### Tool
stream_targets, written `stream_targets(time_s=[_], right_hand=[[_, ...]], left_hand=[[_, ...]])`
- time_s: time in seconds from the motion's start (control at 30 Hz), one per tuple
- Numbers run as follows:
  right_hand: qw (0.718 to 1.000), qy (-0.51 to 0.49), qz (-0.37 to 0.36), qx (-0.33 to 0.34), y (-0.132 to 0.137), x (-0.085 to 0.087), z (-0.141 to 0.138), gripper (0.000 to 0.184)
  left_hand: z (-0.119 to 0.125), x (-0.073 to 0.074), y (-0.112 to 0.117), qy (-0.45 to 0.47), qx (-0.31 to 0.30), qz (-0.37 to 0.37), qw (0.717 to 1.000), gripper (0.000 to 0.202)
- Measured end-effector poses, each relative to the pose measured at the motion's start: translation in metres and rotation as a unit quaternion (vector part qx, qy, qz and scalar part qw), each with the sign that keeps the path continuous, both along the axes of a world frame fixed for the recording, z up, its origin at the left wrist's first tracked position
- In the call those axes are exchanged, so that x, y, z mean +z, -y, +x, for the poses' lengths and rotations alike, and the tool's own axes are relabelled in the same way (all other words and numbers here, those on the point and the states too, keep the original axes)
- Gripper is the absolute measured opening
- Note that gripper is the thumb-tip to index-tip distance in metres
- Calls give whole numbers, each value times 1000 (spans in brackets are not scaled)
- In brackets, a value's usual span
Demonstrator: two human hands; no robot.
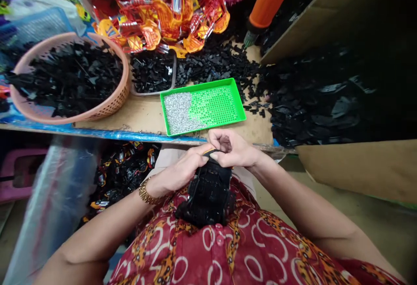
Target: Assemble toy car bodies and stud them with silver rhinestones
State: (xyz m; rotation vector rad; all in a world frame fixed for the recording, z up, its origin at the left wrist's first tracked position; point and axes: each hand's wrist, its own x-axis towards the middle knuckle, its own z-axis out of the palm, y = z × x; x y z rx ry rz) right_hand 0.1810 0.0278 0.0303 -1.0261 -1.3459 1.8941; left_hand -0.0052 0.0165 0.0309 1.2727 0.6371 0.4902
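Observation:
A black toy car lies against my lap, its dark underside facing up and its far end between my hands. My left hand is closed on that end from the left, thumb along the edge. From the right, my right hand has its thumb pressed on the same end and its fingers curled; a small part in them cannot be made out. Just beyond my hands is a green perforated tray, with many small silver screws heaped in its left half.
An orange-pink basket of black plastic parts stands at left, beside a clear container of similar pieces. Loose black parts spread behind the tray. Orange and red toy car shells pile up farther back. A cardboard panel rises at right.

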Motion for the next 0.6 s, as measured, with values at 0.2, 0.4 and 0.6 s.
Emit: stream_targets(time_s=[0.2, 0.4, 0.6], right_hand=[[1000, -15, 10, 8, 0, 20, -3, 30], [1000, 1, 10, 14, 4, 27, -4, 29], [1000, 1, -2, 29, 5, 34, -6, 30]], left_hand=[[-4, 12, 8, -41, 23, 21, 999, 28], [-2, 25, 17, -65, 42, 58, 995, 25], [4, 27, 21, -94, 70, 101, 988, 24]])
